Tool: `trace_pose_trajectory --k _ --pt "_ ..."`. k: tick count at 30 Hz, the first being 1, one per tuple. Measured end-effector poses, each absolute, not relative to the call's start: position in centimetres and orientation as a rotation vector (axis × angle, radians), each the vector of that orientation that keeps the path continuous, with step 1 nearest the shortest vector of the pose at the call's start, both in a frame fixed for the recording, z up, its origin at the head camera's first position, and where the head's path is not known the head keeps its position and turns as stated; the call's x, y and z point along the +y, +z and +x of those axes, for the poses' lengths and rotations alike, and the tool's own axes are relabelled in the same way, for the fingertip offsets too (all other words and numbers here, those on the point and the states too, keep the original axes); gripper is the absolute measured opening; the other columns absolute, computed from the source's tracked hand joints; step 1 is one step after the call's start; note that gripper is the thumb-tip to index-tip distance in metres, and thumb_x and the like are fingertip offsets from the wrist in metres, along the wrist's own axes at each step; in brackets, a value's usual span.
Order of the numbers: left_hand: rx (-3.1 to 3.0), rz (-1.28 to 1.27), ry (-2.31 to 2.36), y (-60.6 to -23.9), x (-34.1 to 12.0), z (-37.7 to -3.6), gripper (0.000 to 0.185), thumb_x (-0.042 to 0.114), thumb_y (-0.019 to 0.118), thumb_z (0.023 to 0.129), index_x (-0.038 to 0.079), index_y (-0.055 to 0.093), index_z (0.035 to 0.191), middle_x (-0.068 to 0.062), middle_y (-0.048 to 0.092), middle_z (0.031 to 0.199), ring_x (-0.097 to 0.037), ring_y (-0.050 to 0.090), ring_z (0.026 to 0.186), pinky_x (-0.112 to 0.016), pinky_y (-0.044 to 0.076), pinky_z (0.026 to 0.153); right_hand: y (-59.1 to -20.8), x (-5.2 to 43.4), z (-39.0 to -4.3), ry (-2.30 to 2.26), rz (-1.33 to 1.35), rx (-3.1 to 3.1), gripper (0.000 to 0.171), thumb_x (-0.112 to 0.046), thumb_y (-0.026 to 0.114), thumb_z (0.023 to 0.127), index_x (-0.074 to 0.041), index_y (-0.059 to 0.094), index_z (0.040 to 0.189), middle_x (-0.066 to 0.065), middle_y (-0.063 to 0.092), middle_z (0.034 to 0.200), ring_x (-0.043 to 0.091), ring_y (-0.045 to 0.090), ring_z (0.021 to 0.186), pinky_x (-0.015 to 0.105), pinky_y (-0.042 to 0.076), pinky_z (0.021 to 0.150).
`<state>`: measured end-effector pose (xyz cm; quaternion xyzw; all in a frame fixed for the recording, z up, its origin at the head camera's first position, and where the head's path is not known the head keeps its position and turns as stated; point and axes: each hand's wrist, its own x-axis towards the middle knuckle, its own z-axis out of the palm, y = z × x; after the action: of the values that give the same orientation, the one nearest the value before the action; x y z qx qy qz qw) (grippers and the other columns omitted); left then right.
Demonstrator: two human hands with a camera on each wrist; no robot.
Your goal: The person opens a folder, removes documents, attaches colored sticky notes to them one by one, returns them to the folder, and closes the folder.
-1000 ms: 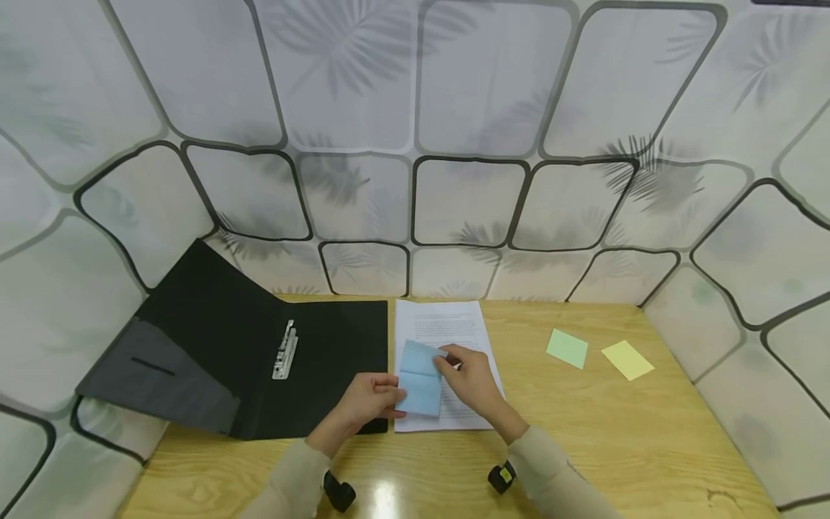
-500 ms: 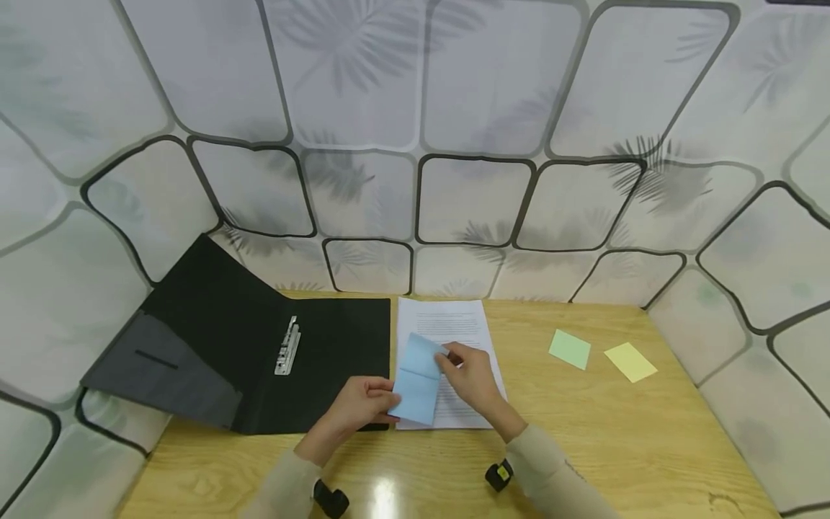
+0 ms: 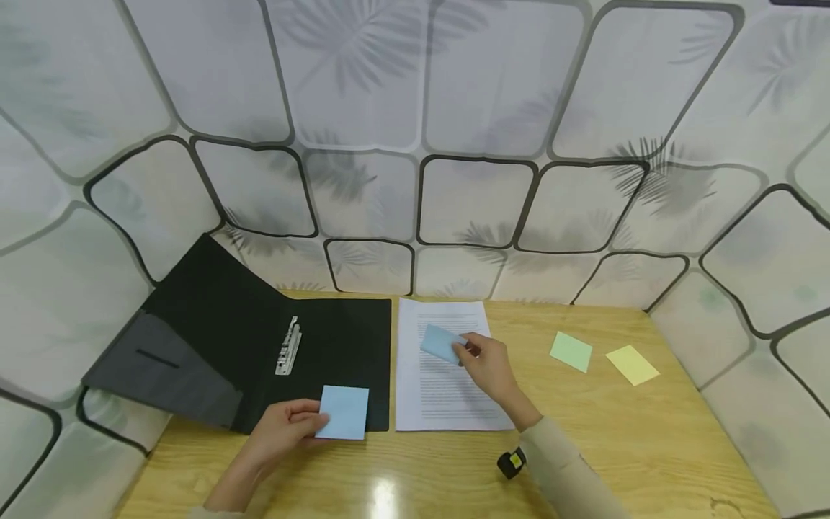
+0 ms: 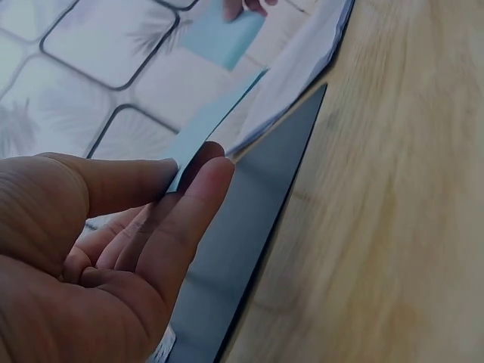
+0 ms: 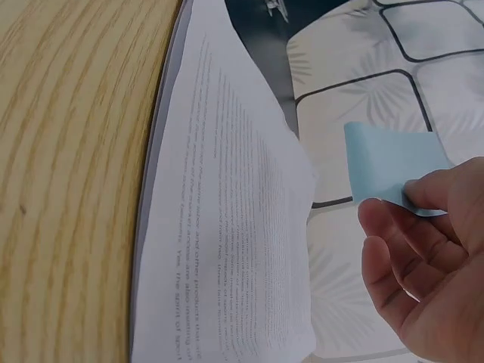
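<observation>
My left hand pinches a blue sticky-note pad by its left edge, over the front corner of the open black folder. In the left wrist view the pad shows edge-on between thumb and fingers. My right hand pinches a single blue sticky note above the upper part of a printed white sheet. The right wrist view shows that note curled between thumb and fingers, off the printed sheet.
A green sticky note and a yellow sticky note lie on the wooden table to the right. The folder has a metal clip at its spine. Patterned panels wall in the table.
The blue note came off the pad. My left hand carried the pad left and toward me over the folder; my right hand lifted the single note up and away over the sheet.
</observation>
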<state>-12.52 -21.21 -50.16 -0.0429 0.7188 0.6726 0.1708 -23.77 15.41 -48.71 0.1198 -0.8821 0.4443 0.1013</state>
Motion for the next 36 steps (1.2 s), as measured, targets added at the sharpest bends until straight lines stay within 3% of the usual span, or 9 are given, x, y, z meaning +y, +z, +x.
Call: trace_pose_trajectory --k 4,11,16,25,36 --pt "2.039 -0.220 1.903 -50.3 -23.2 -11.0 0.050 0.005 0.073 0.098 -0.025 0.054 0.133 -0.017 0.079 0.111 -0.014 0.076 0.092 -0.038 0.066 0.082 -48.7 15.6 -24.0 1.335 0.348 -2.619 0.015 -0.008 0.076 0.096 0.002 0.079 0.107 0.013 0.077 0.083 0.022 0.071 0.063 0.018 0.048 0.054" --pt "2.052 -0.284 1.808 -50.7 -27.6 -8.1 0.058 0.011 0.072 0.101 -0.027 0.048 0.137 -0.018 0.077 0.118 -0.011 0.073 0.098 -0.037 0.066 0.085 -48.5 15.7 -24.4 1.332 0.339 -2.623 0.014 -0.008 0.076 0.097 0.001 0.080 0.106 0.012 0.076 0.081 0.018 0.070 0.062 0.018 0.046 0.053" --pt "2.074 -0.386 1.760 -51.0 -30.0 -6.7 0.060 0.010 0.074 0.099 -0.030 0.046 0.135 -0.013 0.079 0.106 -0.013 0.076 0.090 -0.039 0.066 0.081 -48.5 15.9 -24.6 1.344 0.312 -2.650 0.014 -0.009 0.076 0.097 0.001 0.080 0.106 0.011 0.076 0.080 0.019 0.069 0.063 0.019 0.045 0.053" --pt "2.196 -0.707 1.694 -52.0 -30.1 -6.0 0.051 0.004 0.079 0.092 -0.024 0.057 0.129 -0.008 0.080 0.092 -0.020 0.076 0.080 -0.038 0.067 0.072 -48.8 15.9 -24.9 1.373 0.336 -2.658 0.015 -0.008 0.076 0.097 0.001 0.080 0.108 0.012 0.077 0.082 0.027 0.072 0.064 0.019 0.046 0.052" --pt "2.219 -0.785 1.646 -51.9 -30.2 -5.5 0.070 0.019 0.086 0.089 -0.019 0.055 0.139 -0.015 0.081 0.100 -0.026 0.079 0.082 -0.040 0.066 0.073 -48.8 15.6 -25.1 1.384 0.381 -2.675 0.013 -0.009 0.075 0.098 -0.001 0.079 0.107 0.010 0.076 0.079 0.038 0.072 0.068 0.020 0.045 0.051"
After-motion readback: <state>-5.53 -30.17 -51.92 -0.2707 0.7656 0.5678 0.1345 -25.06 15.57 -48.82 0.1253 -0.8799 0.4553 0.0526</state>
